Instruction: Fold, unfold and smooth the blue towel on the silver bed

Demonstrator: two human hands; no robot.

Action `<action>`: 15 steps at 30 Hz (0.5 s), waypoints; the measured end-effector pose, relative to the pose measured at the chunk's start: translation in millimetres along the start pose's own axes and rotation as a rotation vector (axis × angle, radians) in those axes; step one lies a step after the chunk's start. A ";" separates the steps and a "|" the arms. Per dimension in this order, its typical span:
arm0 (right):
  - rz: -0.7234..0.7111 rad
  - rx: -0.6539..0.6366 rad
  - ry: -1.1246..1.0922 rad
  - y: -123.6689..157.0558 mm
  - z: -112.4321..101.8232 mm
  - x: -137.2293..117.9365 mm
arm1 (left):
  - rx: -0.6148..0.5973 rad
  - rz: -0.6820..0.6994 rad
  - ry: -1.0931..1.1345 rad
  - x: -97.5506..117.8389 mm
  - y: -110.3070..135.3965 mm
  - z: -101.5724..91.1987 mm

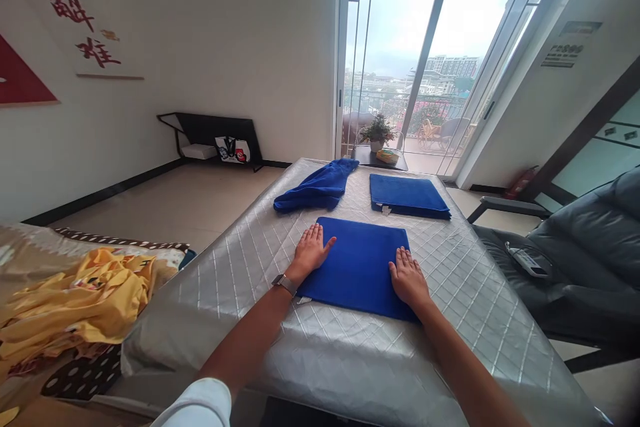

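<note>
A blue cloth (361, 267), folded into a flat rectangle, lies on the silver quilted table cover (240, 267). My left hand (311, 250) rests flat on its left edge, thumb spread toward the middle. On the right edge lies my right hand (409, 278), also flat with fingers stretched out. Neither hand grips anything. Behind, to the right, sits a folded stack of blue cloth (410, 195) with a small white tag at its front. A crumpled blue cloth (320, 185) lies loosely at the far left of the table.
Yellow fabric (95, 287) is heaped on a surface at left. A dark armchair (575, 260) with a handset (527, 260) on its seat stands close on the right. Beyond the table, a potted plant (377, 130) stands on a small stand before the sliding glass door (393, 33).
</note>
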State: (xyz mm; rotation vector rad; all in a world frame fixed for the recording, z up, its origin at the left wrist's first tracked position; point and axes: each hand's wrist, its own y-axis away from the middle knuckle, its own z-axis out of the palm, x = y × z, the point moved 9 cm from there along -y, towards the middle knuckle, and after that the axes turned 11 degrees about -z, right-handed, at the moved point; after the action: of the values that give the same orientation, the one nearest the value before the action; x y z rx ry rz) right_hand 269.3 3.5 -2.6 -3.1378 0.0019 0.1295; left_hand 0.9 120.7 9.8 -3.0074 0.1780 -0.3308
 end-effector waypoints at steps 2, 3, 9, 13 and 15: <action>0.003 0.001 -0.013 -0.2 -0.9 -0.5 | -0.016 0.097 0.016 25.3 10.8 -2.8; 0.003 0.000 -0.019 -0.1 -1.2 -0.8 | -0.035 0.174 0.028 44.4 19.1 -2.6; -0.027 -0.001 0.004 3.1 -2.0 -1.5 | -0.066 0.602 0.116 181.2 78.6 9.1; -0.058 -0.018 0.034 6.1 -1.2 -2.4 | -0.108 0.607 0.161 216.9 85.1 23.9; -0.059 -0.007 0.035 6.1 -2.5 -3.2 | -0.139 0.565 0.158 209.4 80.5 29.4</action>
State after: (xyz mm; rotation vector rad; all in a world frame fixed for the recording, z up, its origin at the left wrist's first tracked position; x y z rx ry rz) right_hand 266.3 -2.5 0.2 -3.1431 -0.0915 0.0744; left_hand 202.1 17.2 15.3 -2.8863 1.0722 -0.5052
